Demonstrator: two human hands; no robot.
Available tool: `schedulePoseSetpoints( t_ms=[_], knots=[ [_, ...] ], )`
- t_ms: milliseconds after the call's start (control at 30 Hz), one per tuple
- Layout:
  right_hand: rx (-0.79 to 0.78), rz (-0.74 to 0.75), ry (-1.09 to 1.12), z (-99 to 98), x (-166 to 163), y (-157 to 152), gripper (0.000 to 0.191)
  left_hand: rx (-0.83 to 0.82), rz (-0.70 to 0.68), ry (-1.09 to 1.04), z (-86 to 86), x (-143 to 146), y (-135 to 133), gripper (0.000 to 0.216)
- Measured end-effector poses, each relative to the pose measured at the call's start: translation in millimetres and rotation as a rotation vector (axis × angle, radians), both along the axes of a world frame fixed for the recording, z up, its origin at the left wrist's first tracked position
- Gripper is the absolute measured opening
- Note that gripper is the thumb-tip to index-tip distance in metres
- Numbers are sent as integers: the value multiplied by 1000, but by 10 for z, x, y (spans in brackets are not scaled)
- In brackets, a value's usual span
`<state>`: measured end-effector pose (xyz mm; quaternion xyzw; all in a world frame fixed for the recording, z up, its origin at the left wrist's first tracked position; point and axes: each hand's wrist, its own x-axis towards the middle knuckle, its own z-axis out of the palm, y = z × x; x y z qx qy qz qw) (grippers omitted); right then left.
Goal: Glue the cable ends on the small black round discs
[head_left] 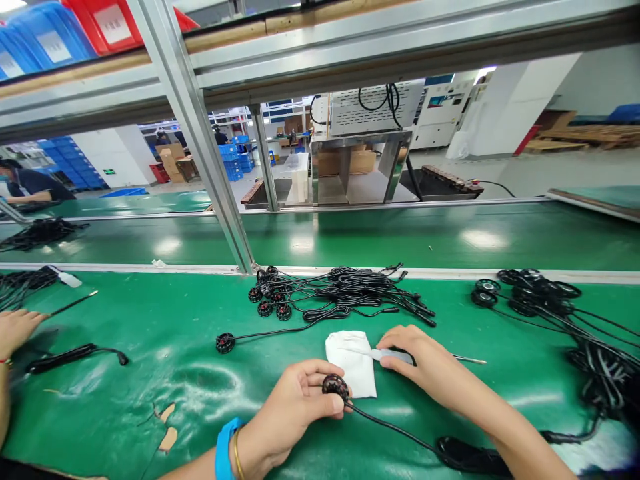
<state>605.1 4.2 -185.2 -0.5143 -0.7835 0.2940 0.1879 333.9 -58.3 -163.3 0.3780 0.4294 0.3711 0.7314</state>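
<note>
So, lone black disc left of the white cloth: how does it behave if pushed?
The black disc probably slides rather than rolls; it seems to lie flat. Its cable likely flexes easily, given the loops beside the pile.

A head-worn camera looks forward and down over a worktop (175, 303). Left hand (293, 403) and right hand (425, 357) appear close, low in frame.

L grip (299, 400) was pinched, thumb (325, 405) opp. fingers (320, 367), L forearm (197, 467) below-left; R grip (419, 359), up-right of L grip, was curled, R forearm (500, 420) below-right.
</note>
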Motion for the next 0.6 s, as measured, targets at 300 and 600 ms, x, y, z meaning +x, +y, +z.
schedulePoseSetpoints(
  t_ms=[300, 600],
  knots=[
    [-189, -357, 460, 204, -93, -16, 49, -12, 32, -41, -51, -19, 34, 40],
    [-147, -515, 501, 112, -271, -104, 50, -2, 81, -48, 2, -12, 24, 37]
  ],
)
